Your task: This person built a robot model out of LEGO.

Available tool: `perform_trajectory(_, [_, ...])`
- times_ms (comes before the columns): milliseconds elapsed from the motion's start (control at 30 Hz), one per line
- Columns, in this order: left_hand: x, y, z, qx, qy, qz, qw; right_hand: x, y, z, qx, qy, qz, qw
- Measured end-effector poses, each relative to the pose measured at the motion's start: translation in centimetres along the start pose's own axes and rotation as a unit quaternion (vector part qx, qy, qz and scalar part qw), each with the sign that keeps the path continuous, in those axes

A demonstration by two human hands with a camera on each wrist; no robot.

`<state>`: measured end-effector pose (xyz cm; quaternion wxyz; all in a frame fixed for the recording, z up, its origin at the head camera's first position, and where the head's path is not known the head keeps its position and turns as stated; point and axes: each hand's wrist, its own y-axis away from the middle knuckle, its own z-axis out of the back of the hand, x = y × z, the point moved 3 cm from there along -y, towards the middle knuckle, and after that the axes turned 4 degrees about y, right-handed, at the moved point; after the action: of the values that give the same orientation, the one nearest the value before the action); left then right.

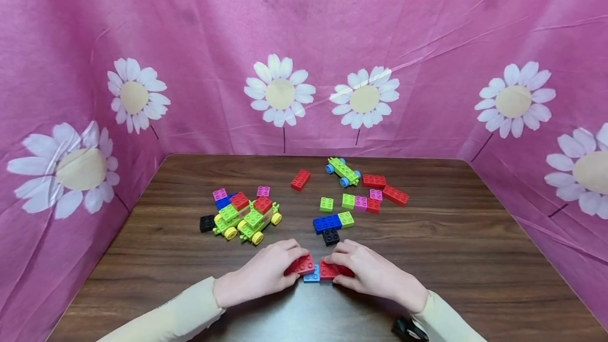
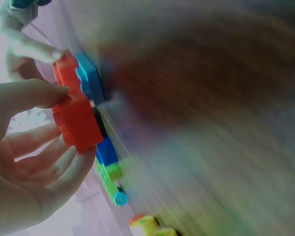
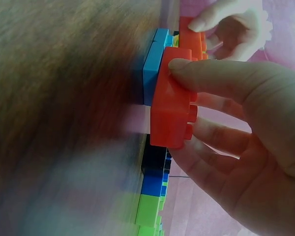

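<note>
Near the front of the table, a light blue toy brick (image 1: 311, 274) lies between my two hands. My left hand (image 1: 268, 268) grips a red brick (image 1: 303, 264), thumb on its near side and fingers behind, with its right end overlapping the blue one in the head view. With thumb and fingers, my right hand (image 1: 372, 273) holds another red brick (image 1: 328, 270). In the right wrist view this red brick (image 3: 169, 108) sits over the light blue brick (image 3: 156, 61), studs pointing away from the table. The left wrist view shows the left hand's red brick (image 2: 79, 120) in its fingers.
Just beyond the hands lie a black brick (image 1: 331, 236) and a dark blue brick (image 1: 327, 224). Two green cars with yellow wheels (image 1: 256, 220) stand at left, near another black brick (image 1: 207, 223). Farther back are a green blue-wheeled base (image 1: 343, 171) and several loose red, pink and green bricks.
</note>
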<state>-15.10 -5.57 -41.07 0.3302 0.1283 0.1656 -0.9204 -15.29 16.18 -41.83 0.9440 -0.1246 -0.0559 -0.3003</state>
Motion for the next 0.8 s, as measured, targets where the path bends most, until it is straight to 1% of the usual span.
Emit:
perform_trajectory(100, [-0.5,-0.1,-0.3,0.012,0.006,-0.009,0.9999,0.0,0.0,-0.1,-0.003,0.0,0.0,1.0])
perform_trajectory(333, [-0.8,-0.3,-0.6,0.021,0.002,-0.015,0.9997,0.0,0.0,-0.1,-0.015,0.008,0.009,0.9998])
perform_trajectory(467, [-0.7,-0.4,-0.9,0.022,0.009,-0.011,0.9997,0.0,0.0,-0.1,-0.017,0.008,0.012,0.9998])
perform_trajectory(667, [-0.6,-0.9,-1.3,0.024,0.04,0.002,0.9989,-0.1,0.0,-0.1,-0.019,0.013,0.014,0.9996])
perform_trajectory(800, [-0.7,-1.3,-1.3,0.031,0.039,0.007,0.9987,0.0,-0.1,-0.1,-0.022,0.018,0.018,0.9994])
